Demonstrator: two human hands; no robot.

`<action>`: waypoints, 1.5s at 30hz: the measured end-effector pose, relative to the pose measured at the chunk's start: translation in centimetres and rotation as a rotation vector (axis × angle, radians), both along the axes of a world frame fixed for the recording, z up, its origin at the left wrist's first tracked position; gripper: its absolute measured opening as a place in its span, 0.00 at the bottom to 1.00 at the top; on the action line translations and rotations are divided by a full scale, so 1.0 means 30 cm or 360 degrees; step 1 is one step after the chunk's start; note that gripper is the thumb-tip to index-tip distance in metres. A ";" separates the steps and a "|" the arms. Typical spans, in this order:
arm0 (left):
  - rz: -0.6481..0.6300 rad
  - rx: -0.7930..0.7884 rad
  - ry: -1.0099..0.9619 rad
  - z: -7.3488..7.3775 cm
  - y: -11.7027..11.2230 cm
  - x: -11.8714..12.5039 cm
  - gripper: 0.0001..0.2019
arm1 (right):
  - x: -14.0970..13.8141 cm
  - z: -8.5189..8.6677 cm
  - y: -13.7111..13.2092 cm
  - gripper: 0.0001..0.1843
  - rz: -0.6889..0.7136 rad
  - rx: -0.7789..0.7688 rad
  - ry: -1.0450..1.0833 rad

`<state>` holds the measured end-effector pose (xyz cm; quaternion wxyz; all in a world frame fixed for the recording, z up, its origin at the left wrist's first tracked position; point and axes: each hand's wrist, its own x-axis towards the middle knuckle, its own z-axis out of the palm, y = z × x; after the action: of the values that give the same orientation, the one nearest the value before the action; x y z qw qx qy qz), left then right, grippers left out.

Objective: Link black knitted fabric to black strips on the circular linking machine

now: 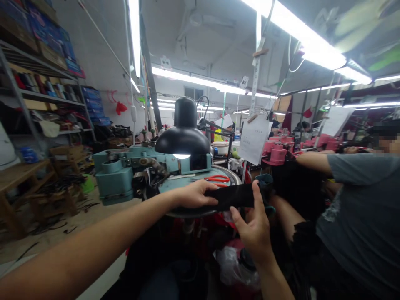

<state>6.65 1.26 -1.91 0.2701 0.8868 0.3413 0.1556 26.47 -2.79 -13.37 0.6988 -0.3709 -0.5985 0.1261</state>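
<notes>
A black strip, apparently fabric [234, 197], stretches level in front of me, over the near edge of the round machine table [236, 177]. My left hand [195, 195] pinches its left end between thumb and fingers. At the other end is my right hand [254, 227], its index finger pointing up against the strip and its thumb spread away below; the remaining fingers are partly hidden. Red-handled scissors [218, 179] lie on the table just beyond the strip. Above them hangs a black lamp [184, 139], switched on.
A teal machine [114, 181] stands behind the table on the left. On the right sits a co-worker in a grey shirt [362, 196], close to my right arm. A paper sheet [254, 139] hangs ahead. Clear plastic bags [233, 266] lie below my hands. Shelves [46, 96] line the left wall.
</notes>
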 end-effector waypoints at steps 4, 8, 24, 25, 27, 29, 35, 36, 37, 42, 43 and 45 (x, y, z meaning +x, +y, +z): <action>-0.0096 -0.0082 -0.0083 -0.014 0.008 -0.013 0.12 | 0.045 -0.008 -0.049 0.42 0.0038 -0.0035 0.0082; -0.0148 -0.0067 -0.0124 -0.010 0.021 -0.022 0.16 | 0.029 -0.044 -0.029 0.41 -0.0320 0.0043 0.0005; 0.0011 -0.0117 -0.0013 0.001 0.029 -0.035 0.14 | 0.025 0.003 -0.037 0.40 -0.0295 -0.0177 -0.0145; 0.0017 -0.0108 -0.0023 0.001 0.028 -0.034 0.14 | 0.028 0.006 -0.044 0.41 -0.0320 -0.0221 -0.0211; 0.0039 -0.0095 -0.0024 0.001 0.026 -0.033 0.15 | 0.023 0.011 -0.064 0.38 -0.0198 -0.0215 -0.0338; 0.0042 -0.0081 -0.0021 -0.002 0.026 -0.033 0.14 | 0.002 0.017 -0.079 0.30 -0.0063 0.0043 -0.0488; 0.0026 0.0002 -0.0069 -0.013 0.030 -0.035 0.12 | -0.066 0.039 -0.018 0.11 -0.0014 0.0666 -0.0815; 0.0031 -0.0002 -0.0061 -0.013 0.031 -0.036 0.12 | -0.068 0.044 -0.003 0.10 0.0070 0.0670 -0.0820; 0.0036 -0.0014 -0.0054 -0.013 0.031 -0.036 0.12 | -0.066 0.050 0.010 0.09 0.0149 0.0665 -0.0837; 0.0043 -0.0025 -0.0037 -0.013 0.035 -0.038 0.13 | -0.043 0.089 0.043 0.09 0.0347 0.0713 -0.1017; 0.0041 -0.0011 -0.0034 -0.014 0.035 -0.038 0.13 | -0.040 0.098 0.048 0.09 0.0374 0.0746 -0.1061; 0.0034 0.0002 -0.0028 -0.015 0.035 -0.038 0.13 | -0.033 0.113 0.060 0.10 0.0414 0.0818 -0.1160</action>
<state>5.51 2.32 -2.37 0.2709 0.8819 0.3481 0.1665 25.48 -0.98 -10.00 0.4906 -0.1277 -0.8584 -0.0784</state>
